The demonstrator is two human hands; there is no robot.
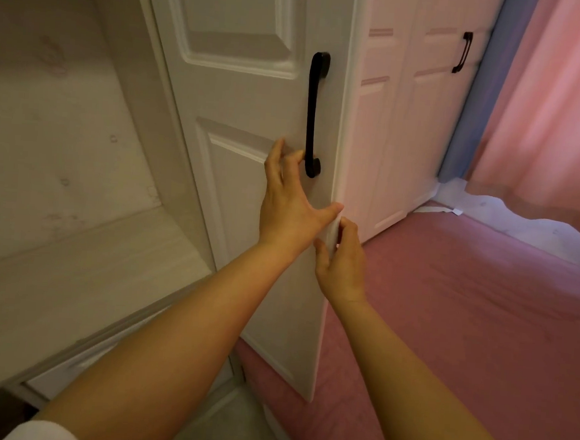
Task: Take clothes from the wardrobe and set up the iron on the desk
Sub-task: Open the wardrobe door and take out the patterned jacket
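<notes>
The white panelled wardrobe door (249,189) is part-open. Its free edge is apparently pinched by the right hand (342,264); the left hand (288,202) is spread, released, fingers (276,153) beside the black handle (314,115). No clothes or iron are seen; both steps remain.

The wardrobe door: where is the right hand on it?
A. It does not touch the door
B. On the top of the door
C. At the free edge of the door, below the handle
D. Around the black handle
C: the right hand has its fingers at the free edge of the wardrobe door, well below the black handle.
</notes>
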